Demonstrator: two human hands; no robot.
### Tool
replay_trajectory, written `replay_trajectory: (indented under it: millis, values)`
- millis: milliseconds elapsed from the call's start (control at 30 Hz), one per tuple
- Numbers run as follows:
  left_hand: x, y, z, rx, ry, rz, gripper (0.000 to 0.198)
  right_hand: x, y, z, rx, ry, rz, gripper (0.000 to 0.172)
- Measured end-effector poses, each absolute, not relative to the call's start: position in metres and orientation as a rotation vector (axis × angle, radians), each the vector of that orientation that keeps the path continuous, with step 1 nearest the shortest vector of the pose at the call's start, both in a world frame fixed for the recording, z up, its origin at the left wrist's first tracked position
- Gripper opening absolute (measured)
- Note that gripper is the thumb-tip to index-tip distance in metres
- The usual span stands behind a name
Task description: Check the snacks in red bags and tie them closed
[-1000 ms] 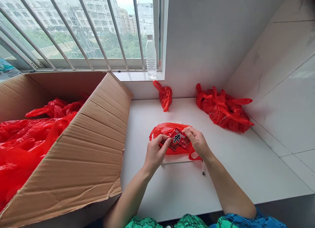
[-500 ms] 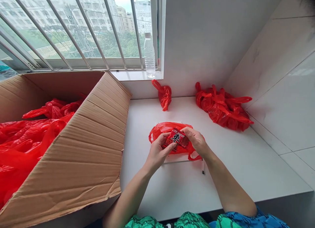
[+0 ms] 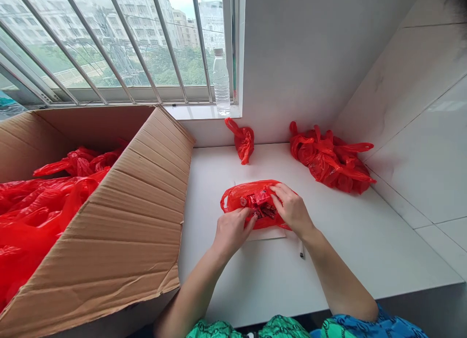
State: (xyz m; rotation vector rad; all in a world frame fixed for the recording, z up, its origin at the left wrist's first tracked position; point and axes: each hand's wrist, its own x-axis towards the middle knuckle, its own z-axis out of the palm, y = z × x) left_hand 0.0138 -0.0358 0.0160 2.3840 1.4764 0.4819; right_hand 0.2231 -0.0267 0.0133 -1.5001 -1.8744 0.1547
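Note:
A red plastic bag [image 3: 243, 198] lies on the white counter [image 3: 339, 245] in front of me. Small red packets [image 3: 260, 205] show in its open mouth. My left hand [image 3: 232, 229] pinches the bag's near edge with curled fingers. My right hand [image 3: 292, 207] grips the bag's right side, fingertips at the packets. Under the bag a sheet of white paper [image 3: 266, 234] sticks out, and a pen [image 3: 301, 248] lies beside my right wrist.
A large open cardboard box [image 3: 138, 206] full of red bags [image 3: 40, 206] stands at the left. A knotted red bag [image 3: 243, 141] and a heap of red bags [image 3: 330, 159] lie at the back wall. A water bottle [image 3: 221, 82] stands on the window sill.
The packet with black lettering, held up between both hands before, has gone down into the red bag. Both hands have dropped onto the bag and now hold its edges.

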Motion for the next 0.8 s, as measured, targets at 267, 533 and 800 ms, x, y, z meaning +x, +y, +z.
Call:
replay_trajectory:
  millis: [267,533,800]
  values:
    - [0.014,-0.035,0.012,2.389,1.468,0.402,0.019,0.218,-0.036,0.017,-1.601,-2.152,0.394,0.02]
    - [0.015,-0.038,0.015,2.169,1.428,0.508,0.037,0.189,-0.039,0.001,-1.775,-2.266,0.32,0.043]
    - [0.014,-0.034,0.02,2.059,1.44,0.635,0.046,0.197,-0.038,0.012,-1.828,-2.018,0.646,0.022]
